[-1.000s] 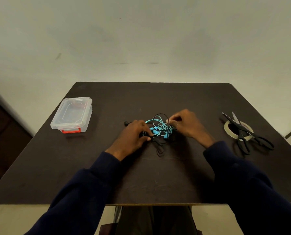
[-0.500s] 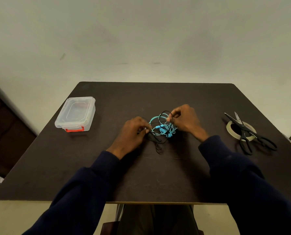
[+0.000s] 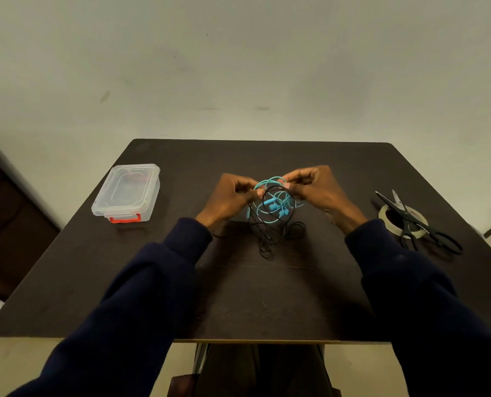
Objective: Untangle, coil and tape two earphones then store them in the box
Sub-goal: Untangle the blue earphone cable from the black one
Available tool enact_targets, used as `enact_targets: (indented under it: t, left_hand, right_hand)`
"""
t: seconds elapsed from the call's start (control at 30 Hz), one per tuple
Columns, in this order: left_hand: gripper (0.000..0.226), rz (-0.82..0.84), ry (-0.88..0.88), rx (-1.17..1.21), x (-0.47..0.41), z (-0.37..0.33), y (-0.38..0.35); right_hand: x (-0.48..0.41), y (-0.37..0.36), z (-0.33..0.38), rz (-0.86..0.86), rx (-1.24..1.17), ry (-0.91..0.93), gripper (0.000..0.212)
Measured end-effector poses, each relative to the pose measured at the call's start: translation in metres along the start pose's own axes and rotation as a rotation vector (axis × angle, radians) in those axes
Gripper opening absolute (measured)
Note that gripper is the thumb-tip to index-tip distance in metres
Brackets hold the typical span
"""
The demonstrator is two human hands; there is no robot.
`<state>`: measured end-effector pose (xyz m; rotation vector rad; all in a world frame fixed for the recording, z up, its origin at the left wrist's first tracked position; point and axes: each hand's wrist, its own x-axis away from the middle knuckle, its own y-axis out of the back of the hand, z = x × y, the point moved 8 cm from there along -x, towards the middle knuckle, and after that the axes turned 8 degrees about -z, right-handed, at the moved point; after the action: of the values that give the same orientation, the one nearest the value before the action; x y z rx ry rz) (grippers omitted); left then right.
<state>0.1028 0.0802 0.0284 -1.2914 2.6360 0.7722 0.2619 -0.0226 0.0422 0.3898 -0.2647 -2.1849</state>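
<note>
From the head camera we see both hands raised a little above the dark table (image 3: 267,296), close to each other but not touching, with the tangle hanging between them. The left hand (image 3: 230,199) has its fingers curled inward, and thumb and fingertips pinch a loop of the teal earphone (image 3: 270,207) at the tangle's left edge. A loop of the black earphone (image 3: 267,239) passes right by that pinch, and we cannot tell whether it is caught in it too. The right hand (image 3: 316,190) is curled the same way and pinches the teal cable at the top right of the tangle.

The teal loops are bunched just beneath the fingers, with the teal earbuds hanging in the middle of the bunch. The black cable threads through them and trails down onto the table nearer the person, where its lower loops lie on the surface.

Well to the left stands the clear plastic box (image 3: 127,193) with a red latch, lid on. Well to the right a pair of black scissors (image 3: 410,222) lies across a tape roll (image 3: 384,214) — both apart from the hands. Dark blue sleeves (image 3: 152,282) cover both forearms to the wrists.
</note>
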Motion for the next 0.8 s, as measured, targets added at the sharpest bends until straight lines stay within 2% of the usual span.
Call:
enact_targets:
  t: [0.1, 0.17, 0.23, 0.3, 0.33, 0.37, 0.43, 0.5, 0.6, 0.7, 0.8]
  left_hand:
    - [0.016, -0.049, 0.029, 0.124, -0.005, -0.011, 0.005]
    - [0.018, -0.100, 0.082, 0.225, -0.006, -0.013, 0.008]
    - [0.021, -0.133, 0.144, 0.323, -0.005, -0.013, 0.010]
    - [0.025, -0.147, 0.203, 0.426, -0.003, -0.012, 0.012]
    - [0.027, -0.146, 0.226, 0.471, -0.003, -0.011, 0.013]
    - [0.029, -0.141, 0.246, 0.503, -0.002, -0.010, 0.014]
    - [0.030, -0.113, 0.286, 0.550, -0.001, -0.008, 0.016]
    - [0.030, -0.102, 0.301, 0.586, 0.000, -0.006, 0.020]
    - [0.025, -0.172, 0.286, 0.545, 0.000, 0.000, 0.039]
    - [0.017, -0.215, 0.298, 0.497, -0.001, 0.012, 0.055]
    - [0.020, -0.215, 0.314, 0.479, 0.001, 0.019, 0.061]
  right_hand:
    - [0.003, 0.001, 0.004, -0.051, -0.005, 0.027, 0.009]
    - [0.008, 0.000, 0.008, -0.084, 0.042, 0.053, 0.021]
    - [0.014, -0.007, 0.007, -0.041, 0.128, 0.032, 0.045]
    - [0.021, -0.020, -0.002, 0.059, 0.299, -0.041, 0.090]
    - [0.023, -0.026, -0.008, 0.098, 0.403, -0.058, 0.105]
    - [0.025, -0.031, -0.012, 0.118, 0.474, -0.059, 0.109]
    - [0.026, -0.034, -0.017, 0.099, 0.478, -0.071, 0.091]
    - [0.027, -0.032, -0.022, 0.064, 0.406, -0.110, 0.056]
    - [0.025, -0.018, -0.032, 0.013, 0.369, -0.163, 0.021]
    - [0.020, -0.002, -0.042, 0.005, 0.451, -0.196, 0.016]
    - [0.017, 0.005, -0.045, 0.000, 0.515, -0.186, 0.033]
